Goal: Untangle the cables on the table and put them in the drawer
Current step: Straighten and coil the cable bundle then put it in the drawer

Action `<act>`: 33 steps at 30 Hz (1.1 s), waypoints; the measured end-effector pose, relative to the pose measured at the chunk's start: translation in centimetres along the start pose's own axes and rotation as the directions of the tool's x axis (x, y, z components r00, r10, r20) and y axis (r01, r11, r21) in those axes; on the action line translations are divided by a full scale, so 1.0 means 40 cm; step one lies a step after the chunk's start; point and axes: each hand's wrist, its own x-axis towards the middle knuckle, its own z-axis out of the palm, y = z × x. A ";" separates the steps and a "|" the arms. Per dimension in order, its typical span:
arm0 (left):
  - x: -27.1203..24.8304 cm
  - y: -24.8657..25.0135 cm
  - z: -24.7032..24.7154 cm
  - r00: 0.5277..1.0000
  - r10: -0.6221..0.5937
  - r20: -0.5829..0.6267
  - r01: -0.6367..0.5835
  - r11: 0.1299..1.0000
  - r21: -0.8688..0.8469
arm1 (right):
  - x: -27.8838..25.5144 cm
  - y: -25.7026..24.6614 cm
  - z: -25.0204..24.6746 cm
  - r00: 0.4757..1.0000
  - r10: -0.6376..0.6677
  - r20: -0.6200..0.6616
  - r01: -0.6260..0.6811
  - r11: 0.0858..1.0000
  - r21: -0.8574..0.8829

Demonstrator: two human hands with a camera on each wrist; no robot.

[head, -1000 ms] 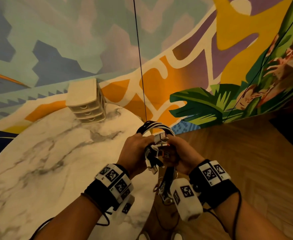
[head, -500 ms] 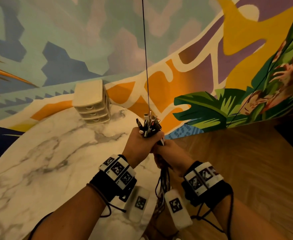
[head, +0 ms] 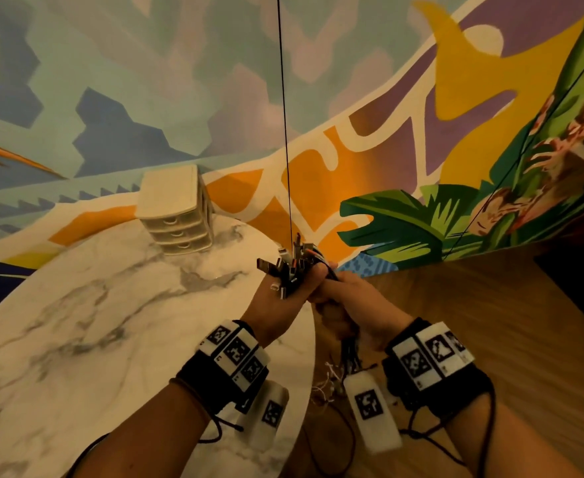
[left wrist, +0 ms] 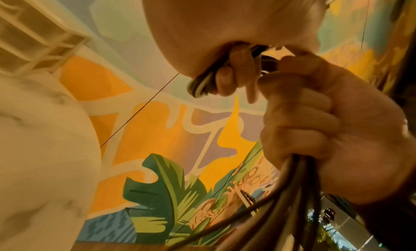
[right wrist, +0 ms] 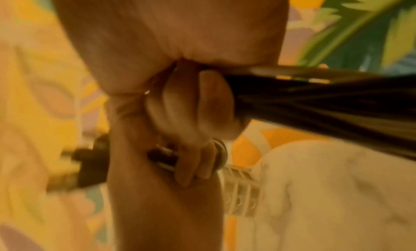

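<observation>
A bundle of dark and white cables (head: 292,267) is held upright at the right edge of the round marble table (head: 87,312), plug ends fanning out on top. My left hand (head: 283,298) grips the bundle just below the plugs. My right hand (head: 345,298) grips the same bundle right beside and below it; the cable tails (head: 349,353) hang down past the table edge. In the left wrist view the right hand (left wrist: 319,123) wraps the dark strands (left wrist: 290,201). The cream three-drawer unit (head: 176,212) stands at the table's far side, drawers closed.
A painted mural wall (head: 352,115) rises behind the table. A thin black cord (head: 283,115) hangs straight down to the plugs. Wooden floor (head: 473,339) lies to the right. Marker bands and white tags sit on both wrists.
The looped bundle was turned and drawn straight, so the plug ends now stick up above my left hand. Both hands rose slightly and moved closer together.
</observation>
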 end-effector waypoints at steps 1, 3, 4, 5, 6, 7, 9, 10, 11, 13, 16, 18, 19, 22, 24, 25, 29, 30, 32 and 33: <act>-0.003 0.012 -0.003 0.997 -0.025 0.073 0.027 0.999 -0.028 | -0.001 -0.004 0.002 0.991 0.049 0.120 -0.061 0.994 0.091; 0.000 0.039 -0.003 0.978 -0.057 0.199 0.056 0.998 0.009 | 0.001 0.001 0.007 0.954 0.084 0.289 -0.122 0.986 0.115; 0.002 0.051 -0.005 0.975 -0.056 0.216 0.053 0.998 0.022 | 0.004 0.004 0.011 0.942 0.087 0.325 -0.123 0.988 0.092; 0.007 0.058 -0.012 0.981 -0.050 0.188 0.047 0.999 0.023 | 0.011 0.004 0.020 0.939 0.094 0.332 -0.121 0.991 0.062; 0.012 0.059 -0.013 0.988 -0.042 0.151 0.040 0.999 0.016 | 0.014 0.005 0.024 0.949 0.093 0.301 -0.112 0.993 0.045; 0.017 0.054 -0.017 0.995 -0.029 0.100 0.028 1.000 0.012 | 0.017 0.004 0.028 0.961 0.093 0.261 -0.109 0.993 0.047; 0.022 0.045 -0.024 1.000 0.009 -0.019 -0.009 1.000 0.025 | 0.017 0.003 0.047 0.987 0.049 0.155 -0.058 0.997 0.054; 0.026 0.040 -0.030 0.995 0.028 -0.094 -0.024 0.999 0.037 | 0.017 0.008 0.056 0.996 0.016 0.083 -0.015 1.000 -0.015; 0.030 0.038 -0.035 0.986 0.047 -0.160 -0.039 0.998 0.053 | 0.017 0.017 0.062 1.000 -0.020 0.001 0.020 0.989 -0.144; 0.036 0.031 -0.043 0.970 0.056 -0.237 -0.031 0.993 0.111 | 0.016 0.032 0.073 0.988 -0.099 -0.121 0.048 0.928 -0.370; 0.027 0.020 -0.036 0.994 -0.060 -0.097 0.067 0.995 0.079 | 0.026 0.032 0.066 0.990 -0.065 -0.125 0.031 0.967 -0.253; 0.022 0.018 -0.031 0.992 -0.122 -0.019 0.122 0.991 0.049 | 0.033 0.014 0.062 0.998 -0.045 -0.046 0.035 0.981 -0.191; 0.021 0.023 -0.031 0.992 -0.124 -0.020 0.125 0.991 0.042 | 0.037 0.009 0.060 0.999 -0.041 -0.011 0.039 0.981 -0.192; 0.027 0.034 -0.041 0.996 -0.060 -0.067 0.066 0.995 0.078 | 0.049 0.010 0.056 0.999 -0.011 0.035 0.018 0.972 -0.232; 0.031 0.039 -0.038 0.992 -0.034 -0.123 0.045 0.995 0.086 | 0.055 0.022 0.062 0.998 0.017 0.056 0.001 0.949 -0.314; 0.033 0.038 -0.033 0.987 -0.037 -0.154 0.046 0.998 0.051 | 0.055 0.031 0.066 0.997 0.037 0.062 -0.013 0.935 -0.354; 0.042 0.055 -0.023 0.984 -0.082 -0.159 0.024 0.941 -0.337 | 0.075 0.089 0.085 0.992 0.098 0.083 -0.057 0.915 -0.400; 0.044 0.059 -0.027 0.990 -0.065 -0.126 0.009 0.916 -0.401 | 0.085 0.101 0.087 0.993 0.092 0.068 -0.053 0.900 -0.432; 0.046 0.073 -0.040 0.997 -0.017 -0.070 -0.021 0.860 -0.510 | 0.109 0.118 0.083 0.998 0.065 -0.020 -0.067 0.858 -0.510; 0.045 0.079 -0.046 0.998 -0.026 -0.054 -0.008 0.831 -0.556 | 0.116 0.119 0.077 0.997 0.043 -0.065 -0.072 0.833 -0.548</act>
